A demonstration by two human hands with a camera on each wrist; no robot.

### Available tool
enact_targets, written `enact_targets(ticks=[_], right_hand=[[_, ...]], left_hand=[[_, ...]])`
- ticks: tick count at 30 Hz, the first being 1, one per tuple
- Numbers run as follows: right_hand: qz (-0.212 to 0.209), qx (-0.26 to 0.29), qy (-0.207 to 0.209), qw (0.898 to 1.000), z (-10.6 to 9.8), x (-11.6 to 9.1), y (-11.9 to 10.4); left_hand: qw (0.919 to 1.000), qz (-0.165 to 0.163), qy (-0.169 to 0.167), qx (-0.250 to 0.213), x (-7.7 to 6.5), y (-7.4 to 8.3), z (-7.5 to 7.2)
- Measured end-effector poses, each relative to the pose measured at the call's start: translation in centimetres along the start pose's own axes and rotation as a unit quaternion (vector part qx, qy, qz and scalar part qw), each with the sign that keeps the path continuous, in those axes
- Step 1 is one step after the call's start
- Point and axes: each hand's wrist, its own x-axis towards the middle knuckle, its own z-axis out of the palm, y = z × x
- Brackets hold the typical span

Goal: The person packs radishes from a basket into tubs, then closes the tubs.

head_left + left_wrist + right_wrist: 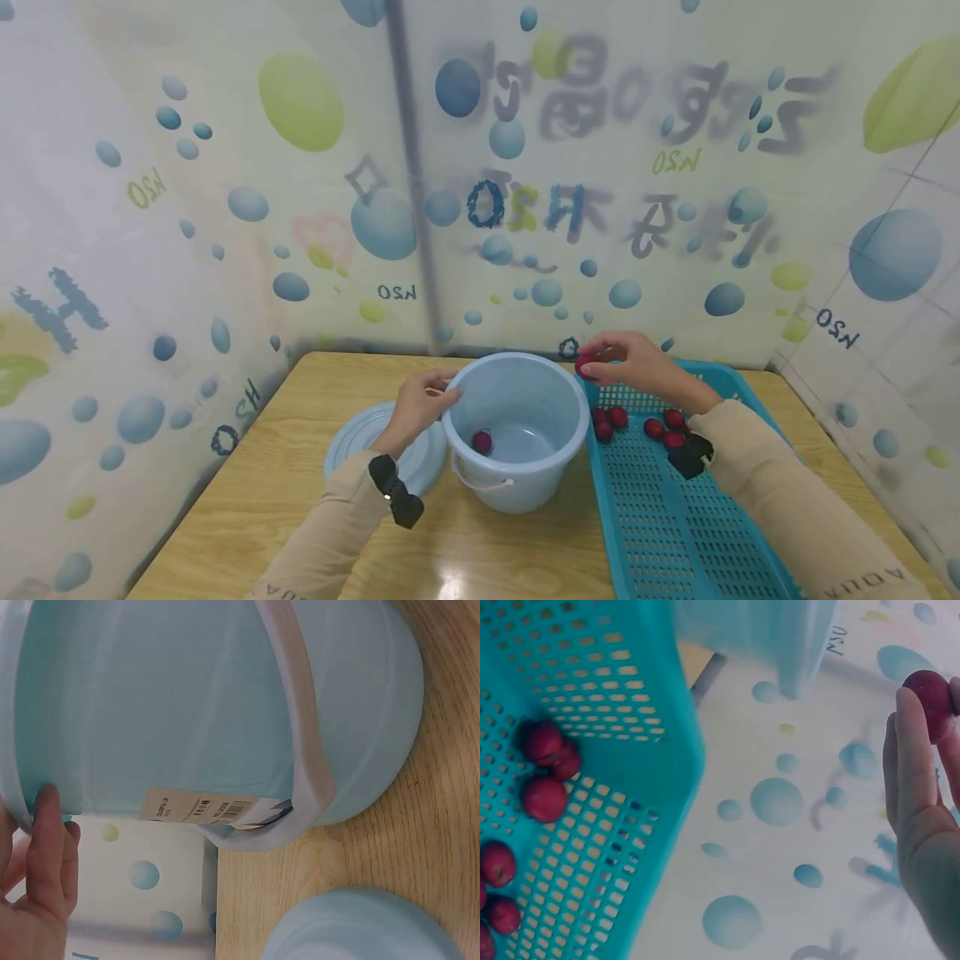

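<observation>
One red fruit (pixel 930 703) in the right hand's (pixel 639 367) pinch; blue bucket (pixel 525 490) in the left hand's (pixel 417 408) grip

Turquoise basket (pixel 678 512) only partly in frame

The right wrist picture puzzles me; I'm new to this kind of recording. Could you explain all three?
No machine here, just a person's bare left hand and right hand. The head picture comes from a camera worn on the head, looking forward and down. The other two come from the black left wrist camera and right wrist camera, so those scenes look tipped sideways.

On the wooden table are a pale blue bucket with one red fruit inside, a blue lid to its left, and a teal basket holding several more. The left hand grips the bucket's rim; the right holds up another fruit.
</observation>
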Motion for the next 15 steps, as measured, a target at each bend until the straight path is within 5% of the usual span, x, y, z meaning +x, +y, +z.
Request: enact_targets(ticks=[15], right_hand=[[-0.014, 0.009, -0.029, 0.999, 2.9, 2.7, -1.5]], left_hand=[[1.0, -0.002, 0.0, 0.002, 0.2, 0.0, 0.0]])
